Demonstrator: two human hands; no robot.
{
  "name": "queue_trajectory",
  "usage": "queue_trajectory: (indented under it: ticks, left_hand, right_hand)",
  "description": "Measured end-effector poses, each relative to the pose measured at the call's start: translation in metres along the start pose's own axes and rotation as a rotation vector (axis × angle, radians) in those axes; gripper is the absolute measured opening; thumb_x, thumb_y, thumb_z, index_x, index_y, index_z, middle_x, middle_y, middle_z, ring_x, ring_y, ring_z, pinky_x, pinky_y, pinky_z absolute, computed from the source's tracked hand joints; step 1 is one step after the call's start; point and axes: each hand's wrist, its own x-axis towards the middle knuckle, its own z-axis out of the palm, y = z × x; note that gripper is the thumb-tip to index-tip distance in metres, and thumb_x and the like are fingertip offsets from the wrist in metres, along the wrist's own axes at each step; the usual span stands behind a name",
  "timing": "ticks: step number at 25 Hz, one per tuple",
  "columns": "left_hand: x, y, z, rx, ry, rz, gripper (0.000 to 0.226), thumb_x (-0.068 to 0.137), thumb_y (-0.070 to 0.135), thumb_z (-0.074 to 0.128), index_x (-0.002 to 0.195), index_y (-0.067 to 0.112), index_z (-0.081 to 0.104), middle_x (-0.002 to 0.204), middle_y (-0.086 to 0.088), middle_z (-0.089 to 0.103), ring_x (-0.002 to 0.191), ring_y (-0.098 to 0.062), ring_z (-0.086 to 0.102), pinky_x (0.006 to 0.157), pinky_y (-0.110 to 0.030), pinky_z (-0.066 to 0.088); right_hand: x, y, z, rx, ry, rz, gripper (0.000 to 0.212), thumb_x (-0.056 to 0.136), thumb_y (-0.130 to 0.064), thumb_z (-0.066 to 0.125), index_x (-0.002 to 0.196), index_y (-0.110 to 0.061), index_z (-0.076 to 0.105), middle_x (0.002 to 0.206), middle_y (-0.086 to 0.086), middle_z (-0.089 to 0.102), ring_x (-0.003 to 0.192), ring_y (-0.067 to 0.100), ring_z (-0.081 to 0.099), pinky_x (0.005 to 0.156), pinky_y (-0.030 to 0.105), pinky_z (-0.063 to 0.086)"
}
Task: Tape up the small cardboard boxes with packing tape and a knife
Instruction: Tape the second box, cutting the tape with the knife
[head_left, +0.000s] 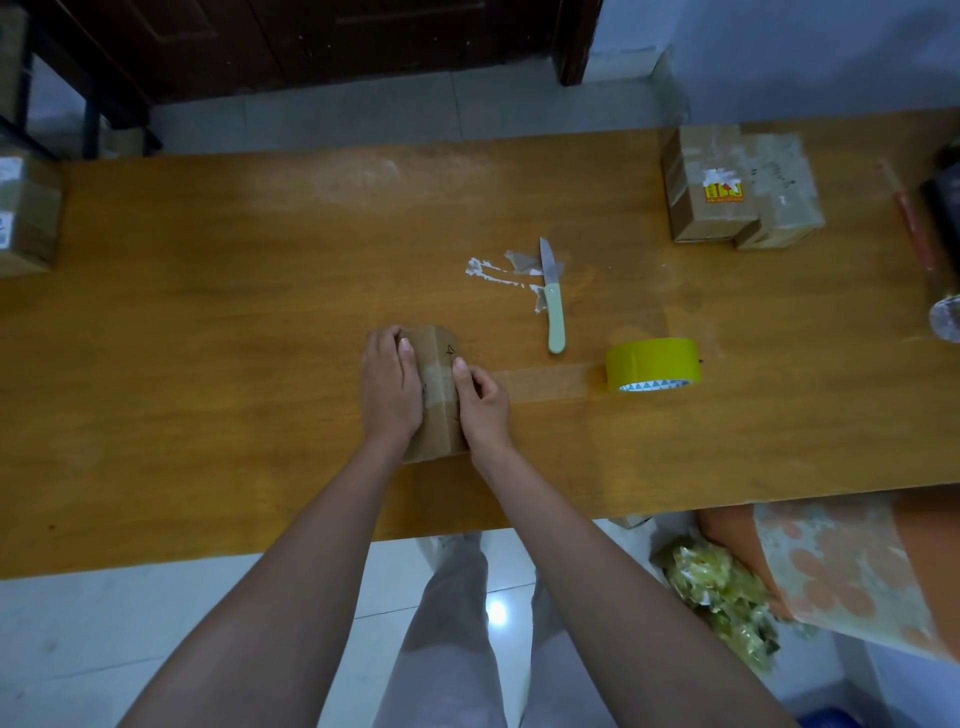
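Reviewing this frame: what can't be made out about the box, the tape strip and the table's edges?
- Box: left side hidden by left hand, right side by right hand.
- Strip from roll: clear and faint; its end at the box is hidden.
- Left carton: cut by frame edge.
- Dark objects at right: cut off, blurred.

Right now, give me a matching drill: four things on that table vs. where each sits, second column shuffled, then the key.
1. knife
2. tape roll
3. small box
4. two stacked boxes

A. far right part of the table
B. between both hands
C. right of the hands, strip of tape running from it to the held box
D. beyond the hands, blade pointing away, on tape scraps

Pairs: 1-D, 2-C, 3-B, 4-A
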Motion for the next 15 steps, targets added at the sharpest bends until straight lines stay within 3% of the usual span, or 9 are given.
queue_trajectory:
  ticks: [4, 7, 12, 15]
  left_hand:
    - [0.001, -0.003, 0.001, 0.006, 0.004, -0.008, 0.038, 0.106, 0.025, 0.030, 0.128, 0.002, 0.051, 0.122, -0.013, 0.053, 0.113, -0.026, 0.051, 0.094, -0.040, 0.043]
    - [0.001, -0.004, 0.003, 0.005, 0.006, -0.005, 0.038, 0.106, 0.026, 0.030, 0.128, 0.003, 0.051, 0.122, -0.012, 0.053, 0.113, -0.025, 0.051, 0.094, -0.038, 0.043]
    - [0.001, -0.003, 0.003, 0.017, 0.003, -0.014, 0.038, 0.105, 0.029, 0.032, 0.128, 0.005, 0.051, 0.122, -0.010, 0.053, 0.113, -0.024, 0.051, 0.092, -0.035, 0.042]
    - [0.000, 0.001, -0.002, -0.060, -0.040, -0.103, 0.043, 0.102, 0.037, 0.042, 0.133, 0.009, 0.049, 0.129, -0.006, 0.050, 0.117, -0.020, 0.049, 0.095, -0.033, 0.042]
  right_hand:
    - [-0.002, 0.000, -0.001, -0.035, -0.010, -0.051, 0.041, 0.097, -0.048, 0.048, 0.100, -0.014, 0.072, 0.092, 0.005, 0.071, 0.090, 0.021, 0.066, 0.083, 0.040, 0.055]
    - [-0.007, 0.000, 0.002, -0.091, -0.016, -0.123, 0.042, 0.092, -0.056, 0.052, 0.092, -0.018, 0.072, 0.088, 0.004, 0.070, 0.085, 0.021, 0.064, 0.078, 0.040, 0.052]
    - [-0.010, -0.006, -0.006, -0.197, 0.007, -0.128, 0.050, 0.099, -0.051, 0.041, 0.086, -0.012, 0.069, 0.080, 0.005, 0.068, 0.074, 0.020, 0.062, 0.067, 0.035, 0.050]
    - [-0.021, -0.011, -0.009, -0.342, -0.082, -0.165, 0.050, 0.085, -0.069, 0.050, 0.107, -0.025, 0.064, 0.096, -0.007, 0.068, 0.085, 0.007, 0.063, 0.072, 0.028, 0.055]
